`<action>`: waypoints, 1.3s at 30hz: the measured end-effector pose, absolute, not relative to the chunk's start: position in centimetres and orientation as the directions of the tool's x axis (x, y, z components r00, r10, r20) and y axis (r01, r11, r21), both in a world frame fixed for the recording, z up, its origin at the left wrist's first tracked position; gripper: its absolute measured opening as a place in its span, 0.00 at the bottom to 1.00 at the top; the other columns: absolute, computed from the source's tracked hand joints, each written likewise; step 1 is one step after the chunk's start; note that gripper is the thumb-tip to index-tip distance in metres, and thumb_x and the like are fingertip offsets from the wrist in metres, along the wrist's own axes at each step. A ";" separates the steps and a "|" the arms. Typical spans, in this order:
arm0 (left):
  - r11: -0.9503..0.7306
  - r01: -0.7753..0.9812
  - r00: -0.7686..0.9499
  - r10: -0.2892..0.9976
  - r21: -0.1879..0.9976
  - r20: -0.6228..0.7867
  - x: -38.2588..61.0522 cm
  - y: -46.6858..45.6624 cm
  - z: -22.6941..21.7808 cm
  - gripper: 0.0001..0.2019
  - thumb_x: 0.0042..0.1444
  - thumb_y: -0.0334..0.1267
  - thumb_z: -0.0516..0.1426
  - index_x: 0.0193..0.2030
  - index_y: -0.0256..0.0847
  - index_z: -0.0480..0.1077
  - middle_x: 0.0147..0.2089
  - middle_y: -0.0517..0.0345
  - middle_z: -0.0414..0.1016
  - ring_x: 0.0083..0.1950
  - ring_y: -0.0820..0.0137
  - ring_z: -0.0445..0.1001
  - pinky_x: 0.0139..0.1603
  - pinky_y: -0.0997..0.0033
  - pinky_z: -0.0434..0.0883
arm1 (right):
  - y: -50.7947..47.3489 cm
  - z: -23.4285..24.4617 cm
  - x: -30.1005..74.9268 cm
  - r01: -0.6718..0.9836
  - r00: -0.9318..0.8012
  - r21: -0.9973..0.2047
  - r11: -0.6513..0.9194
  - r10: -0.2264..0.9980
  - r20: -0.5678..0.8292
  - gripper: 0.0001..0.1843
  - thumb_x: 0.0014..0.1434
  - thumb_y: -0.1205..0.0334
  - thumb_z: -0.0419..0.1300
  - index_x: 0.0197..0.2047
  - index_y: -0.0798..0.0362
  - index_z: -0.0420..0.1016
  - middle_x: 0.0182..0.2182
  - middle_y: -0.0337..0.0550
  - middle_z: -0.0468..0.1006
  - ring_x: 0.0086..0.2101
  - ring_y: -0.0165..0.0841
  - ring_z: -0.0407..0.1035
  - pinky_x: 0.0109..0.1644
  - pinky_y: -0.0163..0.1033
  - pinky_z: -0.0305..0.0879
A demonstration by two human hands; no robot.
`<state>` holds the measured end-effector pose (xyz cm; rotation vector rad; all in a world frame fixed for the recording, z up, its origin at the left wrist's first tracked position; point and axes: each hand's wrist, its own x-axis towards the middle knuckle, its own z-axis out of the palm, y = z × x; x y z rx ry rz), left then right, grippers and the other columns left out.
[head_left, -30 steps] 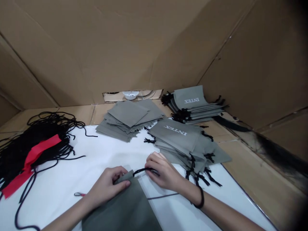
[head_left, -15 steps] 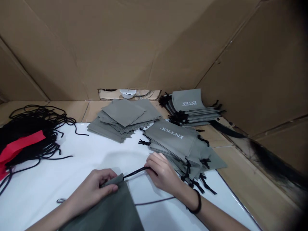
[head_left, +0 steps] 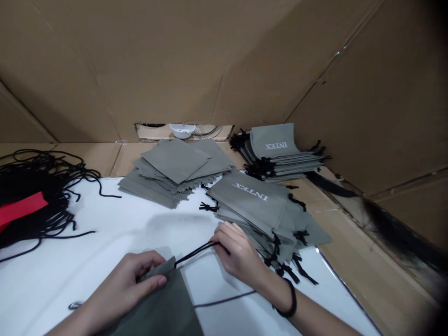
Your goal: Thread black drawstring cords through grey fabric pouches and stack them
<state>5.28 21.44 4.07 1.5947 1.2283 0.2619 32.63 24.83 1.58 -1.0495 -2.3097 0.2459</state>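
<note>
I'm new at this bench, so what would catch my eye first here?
Probably the hands at bottom centre: the left hand pinches the top of a grey fabric pouch, while the right hand holds a black cord running to it. Behind them sit stacked grey pouches printed INTEX; far left, a tangle of black cords with a red strip.

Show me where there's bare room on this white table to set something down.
Bare white table spreads between the black cord bundle at far left, the flat gray pouches behind, and the left hand holding a gray pouch. It's crowded at the right hand, which pinches a black drawstring beside the stack of INTEX pouches.
</note>
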 end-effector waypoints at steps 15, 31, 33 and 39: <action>0.069 0.604 0.434 0.807 0.794 -0.400 5.1 21.3 3.6 0.18 0.58 0.54 0.52 0.39 0.41 0.73 0.30 0.61 0.69 0.31 0.71 0.66 0.32 0.77 0.62 | 24.9 2.0 32.7 0.459 -0.593 -0.566 0.685 0.710 0.379 0.07 0.61 0.62 0.59 0.43 0.54 0.70 0.30 0.43 0.75 0.31 0.32 0.66 0.35 0.38 0.59; 0.078 0.599 0.426 0.811 0.797 -0.400 4.9 21.2 3.7 0.15 0.59 0.51 0.53 0.38 0.42 0.73 0.30 0.61 0.71 0.31 0.72 0.67 0.30 0.79 0.63 | 25.1 2.1 32.6 0.371 -0.502 -0.759 0.535 0.803 0.321 0.09 0.62 0.68 0.54 0.38 0.52 0.76 0.26 0.41 0.75 0.30 0.31 0.67 0.33 0.37 0.63; 0.086 0.601 0.426 0.806 0.794 -0.410 4.9 21.2 3.7 0.15 0.59 0.50 0.53 0.39 0.42 0.73 0.31 0.61 0.72 0.31 0.72 0.67 0.31 0.78 0.63 | 25.2 2.1 32.6 0.357 -0.452 -0.779 0.515 0.825 0.339 0.09 0.62 0.68 0.55 0.38 0.51 0.77 0.25 0.40 0.74 0.29 0.30 0.67 0.31 0.36 0.63; 0.094 0.625 0.413 0.803 0.775 -0.430 4.9 21.2 3.9 0.15 0.58 0.51 0.53 0.40 0.43 0.73 0.30 0.61 0.72 0.31 0.72 0.67 0.31 0.78 0.63 | 25.1 2.1 32.8 0.355 -0.372 -0.802 0.480 0.860 0.350 0.10 0.60 0.71 0.55 0.38 0.51 0.77 0.26 0.40 0.75 0.28 0.30 0.68 0.31 0.36 0.64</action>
